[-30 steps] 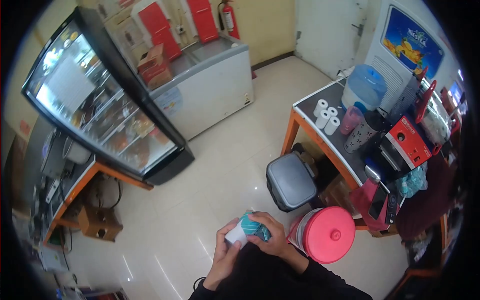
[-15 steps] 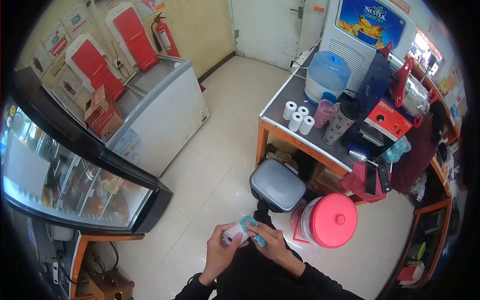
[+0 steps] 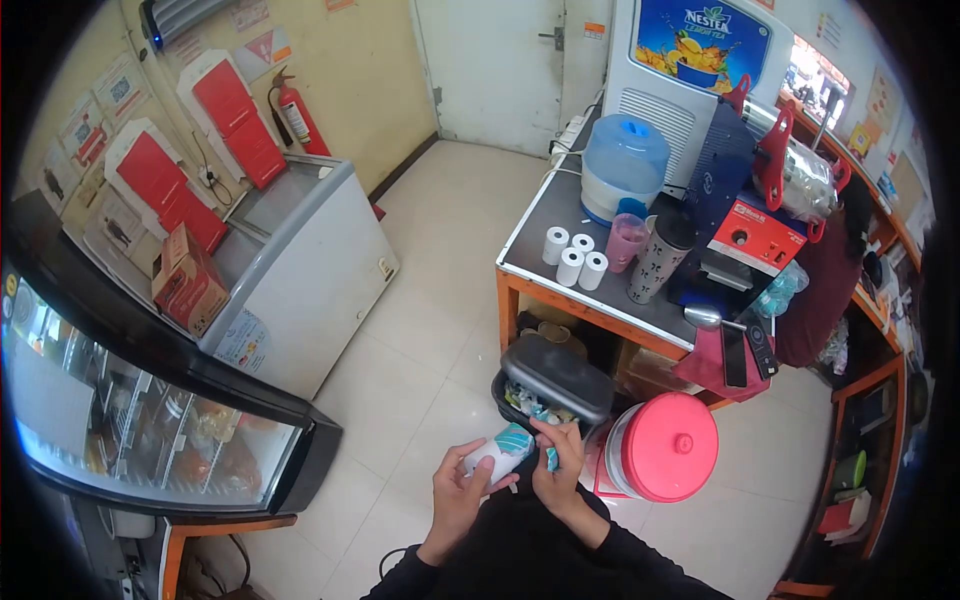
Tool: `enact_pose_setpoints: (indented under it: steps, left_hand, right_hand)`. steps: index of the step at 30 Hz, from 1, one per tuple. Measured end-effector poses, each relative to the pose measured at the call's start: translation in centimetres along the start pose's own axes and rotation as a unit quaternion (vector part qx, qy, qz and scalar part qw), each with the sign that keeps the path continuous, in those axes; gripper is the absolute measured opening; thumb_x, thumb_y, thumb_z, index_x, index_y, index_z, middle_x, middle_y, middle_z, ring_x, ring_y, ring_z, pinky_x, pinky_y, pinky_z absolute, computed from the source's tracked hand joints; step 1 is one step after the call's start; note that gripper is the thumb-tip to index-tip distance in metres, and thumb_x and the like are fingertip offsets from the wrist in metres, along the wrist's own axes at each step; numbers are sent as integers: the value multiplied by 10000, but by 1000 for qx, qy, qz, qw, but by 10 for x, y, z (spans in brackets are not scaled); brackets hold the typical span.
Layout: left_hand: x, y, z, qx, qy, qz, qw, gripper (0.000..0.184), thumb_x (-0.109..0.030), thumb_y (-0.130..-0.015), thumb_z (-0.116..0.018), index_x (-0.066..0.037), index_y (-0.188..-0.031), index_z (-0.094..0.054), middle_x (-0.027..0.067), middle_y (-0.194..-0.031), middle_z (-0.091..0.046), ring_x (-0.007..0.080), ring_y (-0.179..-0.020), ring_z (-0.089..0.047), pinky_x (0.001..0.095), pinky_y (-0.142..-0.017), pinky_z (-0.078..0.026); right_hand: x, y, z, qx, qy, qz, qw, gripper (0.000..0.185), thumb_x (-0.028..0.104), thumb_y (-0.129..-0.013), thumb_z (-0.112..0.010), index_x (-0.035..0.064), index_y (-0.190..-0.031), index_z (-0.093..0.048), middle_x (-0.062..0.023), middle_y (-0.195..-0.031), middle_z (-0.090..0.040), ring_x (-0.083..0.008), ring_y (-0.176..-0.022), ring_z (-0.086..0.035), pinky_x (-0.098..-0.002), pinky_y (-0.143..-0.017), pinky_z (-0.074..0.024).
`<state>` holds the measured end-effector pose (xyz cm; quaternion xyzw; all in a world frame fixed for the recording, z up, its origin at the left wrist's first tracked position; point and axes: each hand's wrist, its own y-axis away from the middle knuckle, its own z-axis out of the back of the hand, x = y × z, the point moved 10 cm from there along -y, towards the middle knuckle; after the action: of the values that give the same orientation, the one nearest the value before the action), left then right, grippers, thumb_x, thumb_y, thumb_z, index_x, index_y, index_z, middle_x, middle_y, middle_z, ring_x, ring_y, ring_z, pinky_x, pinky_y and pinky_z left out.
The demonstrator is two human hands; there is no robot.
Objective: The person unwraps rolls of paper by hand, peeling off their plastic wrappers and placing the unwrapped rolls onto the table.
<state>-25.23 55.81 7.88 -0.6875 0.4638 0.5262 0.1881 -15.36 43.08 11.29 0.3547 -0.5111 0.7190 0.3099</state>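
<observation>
One panel (image 3: pixel 650 60) reads "NESTEA LEMON TEA"; left hand (image 3: pixel 462 492) holds white roll (image 3: pixel 496 456).

White rolls (image 3: pixel 571 268): five in all, four standing on bench (image 3: pixel 540 215), one held roll (image 3: pixel 492 463). One pink cup (image 3: pixel 627 242), one patterned tumbler (image 3: pixel 656 268), one water jug (image 3: pixel 627 165). One pink-lidded bucket (image 3: pixel 665 460), one lidded bin (image 3: pixel 560 378). One fire extinguisher (image 3: pixel 301 116), one door (image 3: pixel 505 75), one chest freezer (image 3: pixel 310 290), one carton (image 3: pixel 190 285), two red-and-white panels (image 3: pixel 238 120), one glass-front fridge (image 3: pixel 150 430).
</observation>
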Motion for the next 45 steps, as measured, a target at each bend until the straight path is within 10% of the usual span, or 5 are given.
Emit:
enact_pose_setpoints:
  steps: [7, 13, 29, 38, 45]
  left_hand:
    - [-2, -12, -7, 28, -56, -12, 998, 334, -76, -953, -538, 77, -1233, -440, 230, -1097, -579, 331, -980, -645, 446, -806, -609]
    - [10, -15, -6, 45, -48, 43, 997, 335, -50, -924, -591, 75, -1213, -477, 199, -1134, -556, 261, -1007, -622, 377, -790, -611]
    - [1, -27, -30, 103, -150, -11, 983, 331, 6, -877, -624, 70, -1181, -510, 194, -1146, -588, 241, -958, -656, 306, -774, -589]
    - [-17, -39, -40, 155, -279, -131, 939, 413, -2, -824, -689, 19, -1200, -519, 192, -1290, -515, 253, -1106, -594, 331, -851, -546]
    - [4, -43, -30, 89, -286, -58, 952, 472, -10, -810, -720, 9, -1225, -495, 163, -1274, -503, 249, -1161, -557, 320, -874, -544]
  right_hand:
    - [13, -13, -12, 189, 21, 102, 976, 499, -35, -569, -730, 123, -1042, -711, -50, -859, -577, -229, -783, -578, -306, -641, -466]
    - [8, -18, -16, 241, -19, 86, 967, 365, -7, -610, -775, 73, -959, -703, -76, -968, -662, -229, -839, -619, -322, -691, -482]
    - [-72, -28, 19, 72, 47, -104, 991, 309, -73, -698, -640, 25, -956, -500, -144, -892, -574, -331, -890, -596, -376, -789, -475]
    - [-39, -27, -5, 169, -57, -100, 979, 393, 194, -824, -726, 30, -1153, -589, -133, -1062, -663, -212, -975, -652, -313, -830, -492]
    - [-75, -2, 9, 30, -33, -191, 981, 122, 108, -884, -654, 5, -941, -622, -118, -833, -669, -188, -712, -632, -295, -660, -472]
